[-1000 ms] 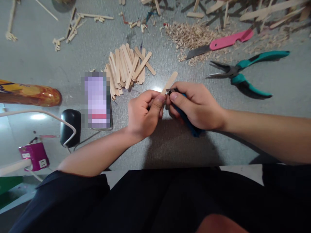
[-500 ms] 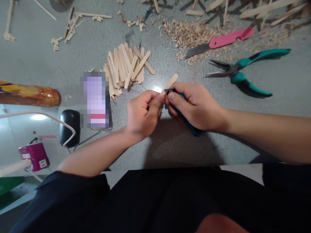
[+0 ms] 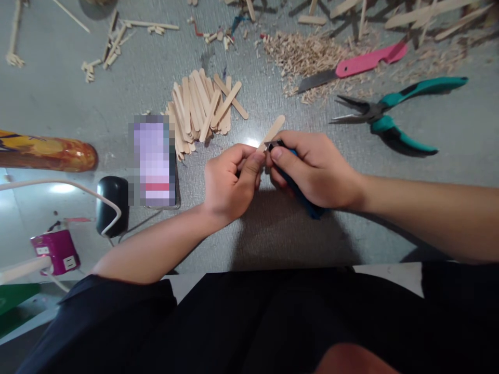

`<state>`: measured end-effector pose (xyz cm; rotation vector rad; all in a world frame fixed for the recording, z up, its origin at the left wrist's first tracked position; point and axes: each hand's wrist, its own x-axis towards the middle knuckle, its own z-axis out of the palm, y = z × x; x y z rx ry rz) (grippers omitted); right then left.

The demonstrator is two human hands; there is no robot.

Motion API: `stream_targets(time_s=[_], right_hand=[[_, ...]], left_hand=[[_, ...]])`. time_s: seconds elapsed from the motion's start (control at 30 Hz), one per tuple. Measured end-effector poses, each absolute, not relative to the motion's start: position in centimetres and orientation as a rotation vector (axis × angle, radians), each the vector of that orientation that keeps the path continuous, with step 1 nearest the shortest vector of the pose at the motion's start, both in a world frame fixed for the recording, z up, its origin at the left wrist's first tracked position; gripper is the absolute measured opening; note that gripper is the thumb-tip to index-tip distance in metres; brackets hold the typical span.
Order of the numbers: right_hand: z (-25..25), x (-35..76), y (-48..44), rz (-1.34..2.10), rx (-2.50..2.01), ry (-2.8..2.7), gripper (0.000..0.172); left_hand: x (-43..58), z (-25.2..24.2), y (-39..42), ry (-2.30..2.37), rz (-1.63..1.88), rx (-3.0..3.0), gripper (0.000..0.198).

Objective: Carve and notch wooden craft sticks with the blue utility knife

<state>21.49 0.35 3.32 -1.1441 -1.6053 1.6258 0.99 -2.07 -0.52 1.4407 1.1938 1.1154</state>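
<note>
My left hand (image 3: 230, 182) is closed around the lower end of a flat wooden craft stick (image 3: 273, 129), which sticks out up and to the right. My right hand (image 3: 307, 169) grips a blue-handled cutter (image 3: 307, 203), its small blade end pressed against the stick just above my left thumb. Both hands meet over the grey floor, near my lap. A heap of similar craft sticks (image 3: 202, 109) lies just beyond my left hand.
A phone (image 3: 154, 161) lies left of my hands, with a black adapter (image 3: 111, 202) and a magenta power strip (image 3: 54, 252) further left. Teal pliers (image 3: 390, 122), a pink-handled knife (image 3: 351, 67) and wood shavings (image 3: 307, 54) lie beyond my right hand. An orange bottle (image 3: 47, 153) rests at left.
Almost nothing: both hands keep the same grip on stick and cutter, shifting only a few pixels.
</note>
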Motion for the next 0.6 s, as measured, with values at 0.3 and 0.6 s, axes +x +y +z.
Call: stream_targets(time_s=[0.3,0.6], right_hand=[[3.54,21.41,0.46,1.545,-1.209,-1.705,0.042],[3.69,21.5,0.49,1.545,-1.201,-1.721,0.043]], left_hand=[[0.96,-0.24,-2.0,1.205,1.091,1.448,0.05],[0.92,-0.07,-1.88,1.201,1.094,1.462,0.056]])
